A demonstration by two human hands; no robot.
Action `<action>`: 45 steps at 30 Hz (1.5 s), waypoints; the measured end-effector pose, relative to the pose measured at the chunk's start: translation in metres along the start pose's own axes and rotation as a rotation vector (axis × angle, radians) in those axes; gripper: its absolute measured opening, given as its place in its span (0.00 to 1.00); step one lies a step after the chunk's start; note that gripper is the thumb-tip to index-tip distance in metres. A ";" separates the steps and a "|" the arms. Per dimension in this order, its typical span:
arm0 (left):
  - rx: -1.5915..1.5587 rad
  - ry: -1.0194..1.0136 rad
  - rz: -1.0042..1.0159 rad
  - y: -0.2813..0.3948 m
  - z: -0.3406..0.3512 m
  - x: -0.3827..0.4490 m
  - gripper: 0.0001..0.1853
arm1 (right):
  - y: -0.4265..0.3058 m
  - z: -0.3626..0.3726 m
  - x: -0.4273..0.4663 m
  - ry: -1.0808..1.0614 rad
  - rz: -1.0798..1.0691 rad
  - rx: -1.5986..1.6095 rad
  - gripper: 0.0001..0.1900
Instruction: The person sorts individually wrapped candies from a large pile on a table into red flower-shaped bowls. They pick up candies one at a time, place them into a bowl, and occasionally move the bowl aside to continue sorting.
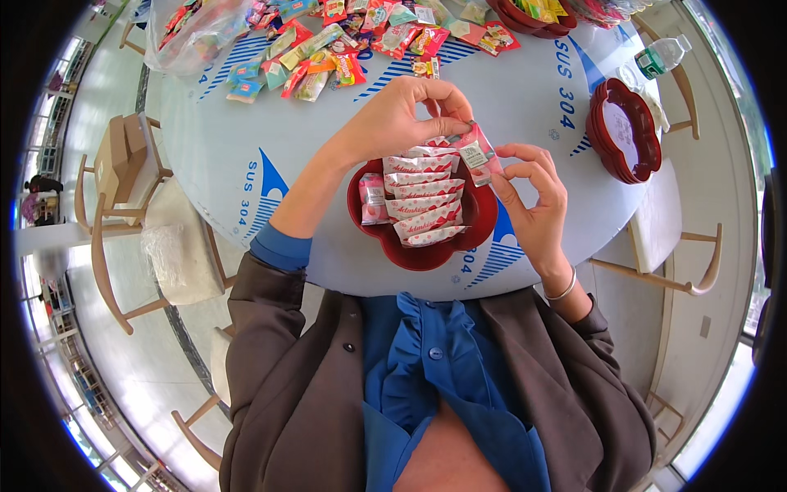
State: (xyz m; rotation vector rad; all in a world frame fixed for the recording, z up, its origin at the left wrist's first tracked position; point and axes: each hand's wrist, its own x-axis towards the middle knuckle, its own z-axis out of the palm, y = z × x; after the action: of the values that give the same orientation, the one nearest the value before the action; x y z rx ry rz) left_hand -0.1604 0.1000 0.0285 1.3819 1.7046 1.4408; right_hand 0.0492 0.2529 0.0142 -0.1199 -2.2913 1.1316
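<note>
Between my two hands is a small pink wrapped candy (476,154) with a white printed label. My left hand (415,114) pinches its top end, while the fingertips of my right hand (533,184) hold its lower right edge. Both hands are over a dark red flower-shaped bowl (424,261). Inside the bowl stands a row of several white-and-red wrapped snack packets (424,206), lined up front to back. Another pink wrapped candy (373,200) sits upright along the row's left side. My left hand and the candy partly hide the bowl's far side.
Loose colourful wrapped candies (332,55) lie across the far table, beside a clear plastic bag (200,37) of more. Stacked red bowls (624,132) and a plastic water bottle (663,56) are at right. Another red bowl (535,24) holds yellow packets. Wooden chairs (184,246) surround the table.
</note>
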 end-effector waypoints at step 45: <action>0.490 -0.379 0.128 -0.017 0.027 0.022 0.05 | -0.019 0.015 -0.045 -0.082 0.097 -0.449 0.14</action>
State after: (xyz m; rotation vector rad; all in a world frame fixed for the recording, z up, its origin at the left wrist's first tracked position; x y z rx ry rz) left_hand -0.1506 0.1321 0.0094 1.9073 1.7993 0.7644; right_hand 0.0822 0.2156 0.0010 -0.3655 -2.6033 0.6574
